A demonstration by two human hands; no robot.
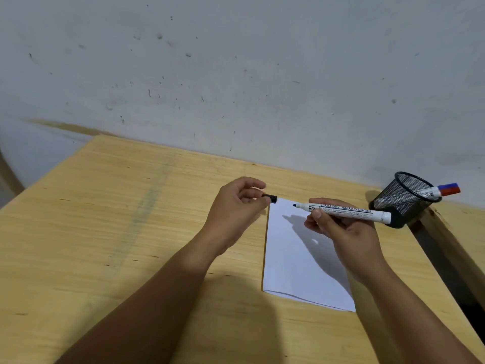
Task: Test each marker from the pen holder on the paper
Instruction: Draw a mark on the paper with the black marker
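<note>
Paper (296, 261), one white sheet, lies on the wooden table (118, 219). Right hand (349, 232) pinches one uncapped white marker (346, 210) above it, tip pointing left. Left hand (236, 203) pinches the black cap (270, 198). One mesh pen holder (401, 198) holds two capped markers (443, 190), red and blue.

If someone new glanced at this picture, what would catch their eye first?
Probably the uncapped marker held in the right hand above the white paper, and the black cap pinched in the left hand. Next, the mesh pen holder at the table's right edge.
</note>
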